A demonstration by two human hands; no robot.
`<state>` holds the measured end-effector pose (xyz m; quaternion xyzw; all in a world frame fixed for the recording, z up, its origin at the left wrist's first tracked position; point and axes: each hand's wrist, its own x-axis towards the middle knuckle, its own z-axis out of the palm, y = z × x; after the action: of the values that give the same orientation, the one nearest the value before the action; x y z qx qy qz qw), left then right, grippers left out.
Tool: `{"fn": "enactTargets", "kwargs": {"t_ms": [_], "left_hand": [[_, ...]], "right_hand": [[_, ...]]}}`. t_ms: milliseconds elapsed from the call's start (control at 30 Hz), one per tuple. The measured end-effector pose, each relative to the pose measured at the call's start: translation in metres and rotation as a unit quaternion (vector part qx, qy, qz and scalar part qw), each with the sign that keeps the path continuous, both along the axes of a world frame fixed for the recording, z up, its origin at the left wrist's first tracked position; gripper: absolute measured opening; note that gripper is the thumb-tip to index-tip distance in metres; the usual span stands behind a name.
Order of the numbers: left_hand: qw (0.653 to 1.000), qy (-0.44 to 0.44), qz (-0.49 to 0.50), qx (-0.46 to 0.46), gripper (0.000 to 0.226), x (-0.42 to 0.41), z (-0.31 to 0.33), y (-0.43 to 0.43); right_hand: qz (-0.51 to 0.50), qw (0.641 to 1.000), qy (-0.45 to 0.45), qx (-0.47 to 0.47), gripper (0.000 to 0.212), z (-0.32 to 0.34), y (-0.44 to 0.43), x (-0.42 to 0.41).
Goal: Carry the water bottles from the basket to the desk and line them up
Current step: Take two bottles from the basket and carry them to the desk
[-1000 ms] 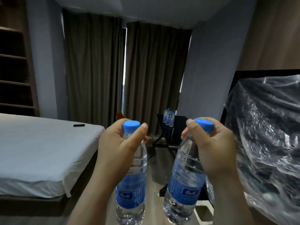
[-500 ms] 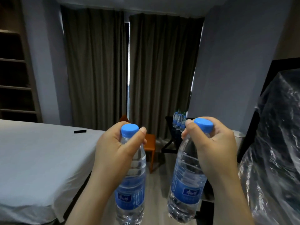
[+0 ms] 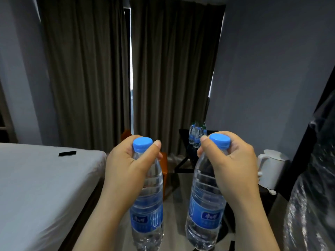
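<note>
Left hand (image 3: 126,171) grips one clear plastic blue-capped bottle (image 3: 147,205) by its neck; right hand (image 3: 233,169) grips another (image 3: 206,205). More bottles (image 3: 196,134) on far dark desk (image 3: 183,132).

— How did the room look?
— It was dim. Dark brown curtains (image 3: 87,69) hung down across the far side, and a thin strip of daylight (image 3: 130,73) came through the gap between them.
— And the walls?
— Grey-blue: a wide wall (image 3: 272,60) on the right, a narrower one (image 3: 18,69) on the left.
— Any furniture?
— A bed (image 3: 45,192) with a white sheet stood on the left, and a small black object (image 3: 67,153) lay on it. An orange seat (image 3: 165,163) stood near the curtains. A white kettle (image 3: 272,165) was on the right, beside some crinkled clear plastic (image 3: 311,205). The floor (image 3: 172,194) was pale grey.
</note>
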<state>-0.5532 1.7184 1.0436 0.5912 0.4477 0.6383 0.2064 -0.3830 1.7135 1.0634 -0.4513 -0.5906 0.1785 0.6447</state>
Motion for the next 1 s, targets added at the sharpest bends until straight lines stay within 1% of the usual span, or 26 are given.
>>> {"fn": "enactTargets", "kwargs": {"t_ms": [233,433,500,733,900,1000], "left_hand": [[0.999,0.008,-0.041,0.006,0.021,-0.043,0.011,0.130],[0.999,0.004,-0.045,-0.017,0.026,-0.063,-0.011,0.220],[0.998,0.002,-0.052,-0.030,0.024,-0.066,-0.018,0.247],[0.997,0.005,-0.056,-0.045,0.022,-0.058,-0.034,0.351],[0.997,0.019,-0.065,-0.039,0.024,-0.036,-0.036,0.436],[0.996,0.022,-0.074,-0.038,0.030,-0.019,-0.035,0.486]], "right_hand": [[-0.045,0.999,-0.005,-0.007,0.025,0.005,0.114,-0.045],[-0.063,0.997,-0.001,-0.048,0.022,-0.011,0.195,-0.068],[-0.068,0.996,0.003,-0.062,0.020,-0.015,0.220,-0.071],[-0.073,0.993,0.012,-0.093,0.022,-0.035,0.324,-0.064],[-0.078,0.992,0.026,-0.091,0.020,-0.045,0.409,-0.045],[-0.077,0.992,0.026,-0.094,0.020,-0.045,0.458,-0.031]]}}
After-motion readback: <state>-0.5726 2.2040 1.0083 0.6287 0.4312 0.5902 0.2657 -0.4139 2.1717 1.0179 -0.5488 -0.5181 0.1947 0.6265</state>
